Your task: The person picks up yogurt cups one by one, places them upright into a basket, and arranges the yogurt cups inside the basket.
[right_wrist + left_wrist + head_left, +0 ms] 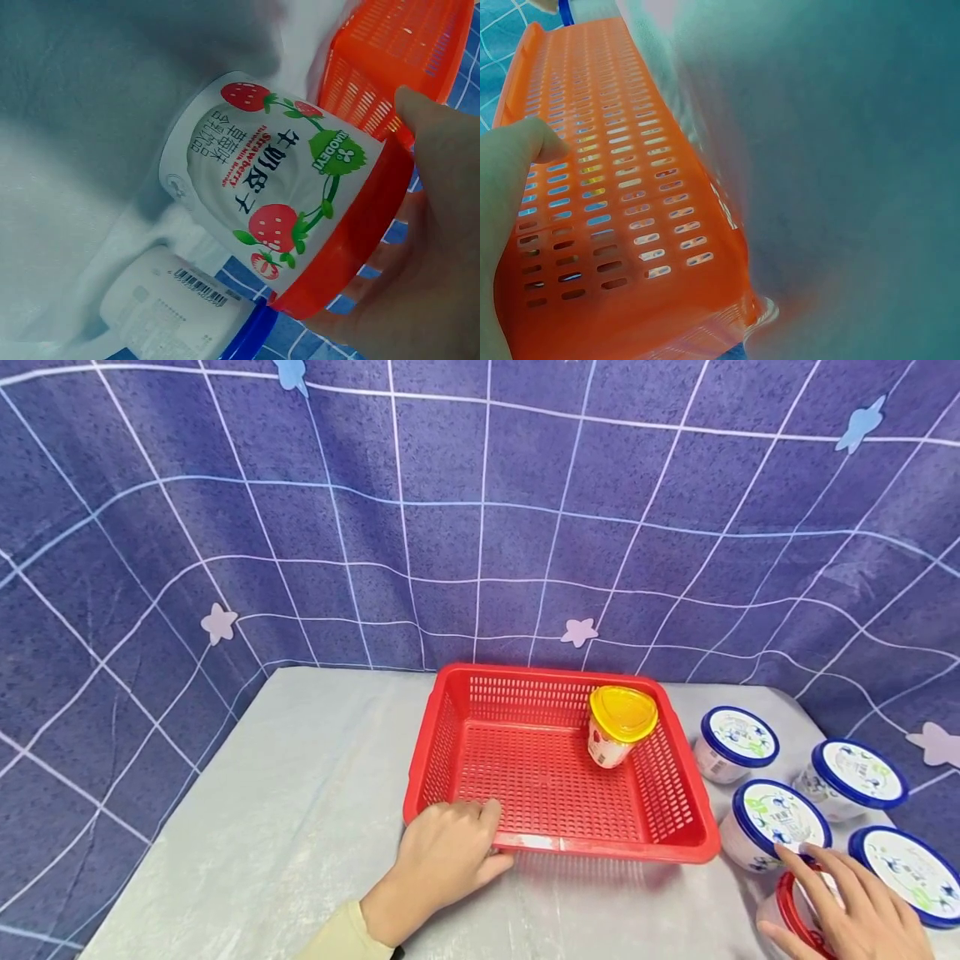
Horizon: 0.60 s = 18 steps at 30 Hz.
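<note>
My left hand grips the near rim of a red perforated plastic basket, towards its left corner. In the left wrist view, the thumb lies along the basket's outer wall. Inside the basket, at the back right, stands a cup with a yellow lid. My right hand holds a strawberry milk cup by its red lid. Its strawberry-printed side faces the right wrist camera. From the head view, the fingers partly cover that lid.
Several white tubs with blue lids, among them a near one and a far one, stand right of the basket, close around my right hand. A grey-white cloth covers the table. Behind it hangs a blue gridded curtain.
</note>
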Each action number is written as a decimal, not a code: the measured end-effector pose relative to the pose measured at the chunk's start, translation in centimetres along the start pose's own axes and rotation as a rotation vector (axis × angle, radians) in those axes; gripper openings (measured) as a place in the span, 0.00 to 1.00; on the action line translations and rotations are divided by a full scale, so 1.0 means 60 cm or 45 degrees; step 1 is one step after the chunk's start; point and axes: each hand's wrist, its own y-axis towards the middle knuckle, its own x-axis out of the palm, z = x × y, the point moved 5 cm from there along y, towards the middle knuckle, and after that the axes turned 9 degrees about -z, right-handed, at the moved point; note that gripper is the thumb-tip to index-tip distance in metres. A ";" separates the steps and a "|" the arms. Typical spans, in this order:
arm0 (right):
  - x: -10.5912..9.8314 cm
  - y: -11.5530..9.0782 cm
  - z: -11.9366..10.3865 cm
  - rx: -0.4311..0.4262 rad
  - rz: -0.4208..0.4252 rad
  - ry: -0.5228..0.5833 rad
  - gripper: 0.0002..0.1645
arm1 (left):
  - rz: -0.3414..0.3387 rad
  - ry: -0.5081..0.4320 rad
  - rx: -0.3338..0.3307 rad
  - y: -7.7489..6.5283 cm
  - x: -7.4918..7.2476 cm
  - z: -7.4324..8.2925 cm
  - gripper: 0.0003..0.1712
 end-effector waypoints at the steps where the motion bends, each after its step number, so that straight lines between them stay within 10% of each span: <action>1: 0.000 0.000 0.000 0.001 0.010 0.012 0.61 | 0.002 0.001 0.001 0.000 0.000 0.000 0.32; 18: 0.006 -0.010 -0.004 0.099 -0.041 0.066 0.59 | -0.020 0.000 0.001 0.001 0.004 0.000 0.31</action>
